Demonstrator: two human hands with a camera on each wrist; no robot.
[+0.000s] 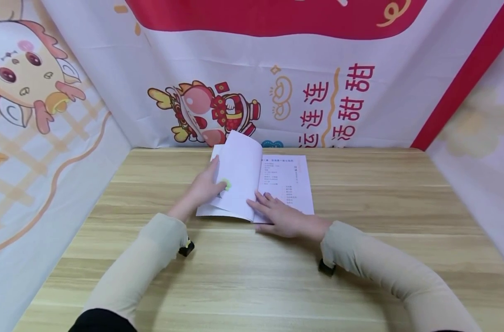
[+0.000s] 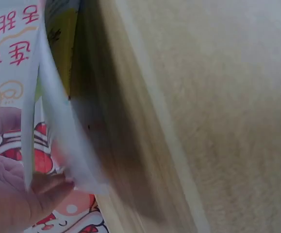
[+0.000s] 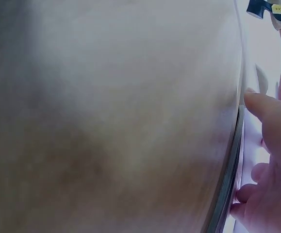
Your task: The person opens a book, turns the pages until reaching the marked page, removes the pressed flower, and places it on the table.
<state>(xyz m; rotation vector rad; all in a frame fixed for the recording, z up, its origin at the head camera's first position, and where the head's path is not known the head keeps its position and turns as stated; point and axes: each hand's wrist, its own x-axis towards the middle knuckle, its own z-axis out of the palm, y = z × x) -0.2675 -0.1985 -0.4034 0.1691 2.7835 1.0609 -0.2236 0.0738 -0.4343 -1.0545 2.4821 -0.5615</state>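
Observation:
An open book lies on the table, its right page printed with lines of text. The left leaf is mostly white, with a small green picture near its outer edge, and bulges up from the spine. My left hand pinches that outer edge, thumb on top. In the left wrist view, the left hand has a leaf between thumb and fingers, with another leaf beside it. My right hand rests on the lower part of the book near the spine, fingers extended. The right wrist view shows the right hand at the book's edge.
The wooden table runs around the book on all sides. Behind it hangs a printed cloth with red characters and cartoon figures; similar cloth covers the left side. A small black device sits at the left cuff.

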